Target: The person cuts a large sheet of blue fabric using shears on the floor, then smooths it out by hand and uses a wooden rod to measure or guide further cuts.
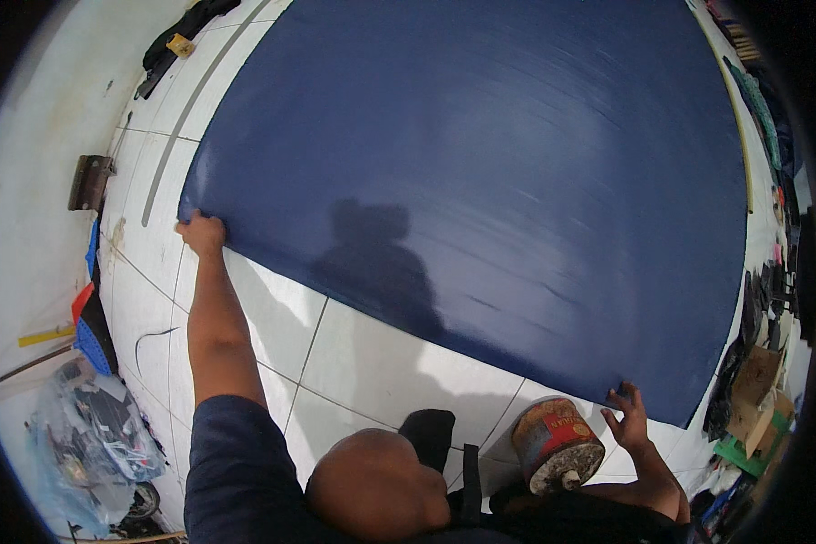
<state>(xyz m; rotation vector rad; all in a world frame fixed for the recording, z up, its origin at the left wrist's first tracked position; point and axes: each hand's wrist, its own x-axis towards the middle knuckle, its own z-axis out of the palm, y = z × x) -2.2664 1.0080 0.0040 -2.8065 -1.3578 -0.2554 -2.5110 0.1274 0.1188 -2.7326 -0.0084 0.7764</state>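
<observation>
Plainly, left hand [204, 234] grips blue sheet [535, 154], right hand [632, 424] apparently touching it.

Blue sheet [480, 163]: far end cut off from here. At its near left corner, left hand [204, 234], pinching or pressing, can't tell. By near right corner, right hand [627, 419], contact unclear. Left of sheet, plastic bag [91, 444], contents indistinct. Right, clutter [754, 394], partly lost in dark.
</observation>
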